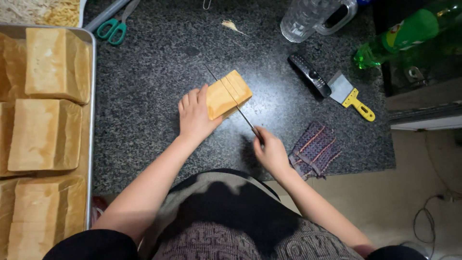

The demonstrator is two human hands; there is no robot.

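Note:
A golden loaf of bread (231, 92) lies on the dark speckled counter (154, 67), with slice cuts showing at its far end. My left hand (195, 114) presses on the loaf's near end and holds it still. My right hand (270, 151) grips the handle of a long thin knife (230, 96), whose blade lies across the loaf's top, running from upper left to lower right.
A metal tray (91, 96) on the left holds several whole loaves (53, 62). Green-handled scissors (115, 26), a clear jug (313, 17), a black remote (310, 74), a yellow-handled scraper (351, 94), a green bottle (399, 36) and a striped cloth (315, 149) surround the cutting spot.

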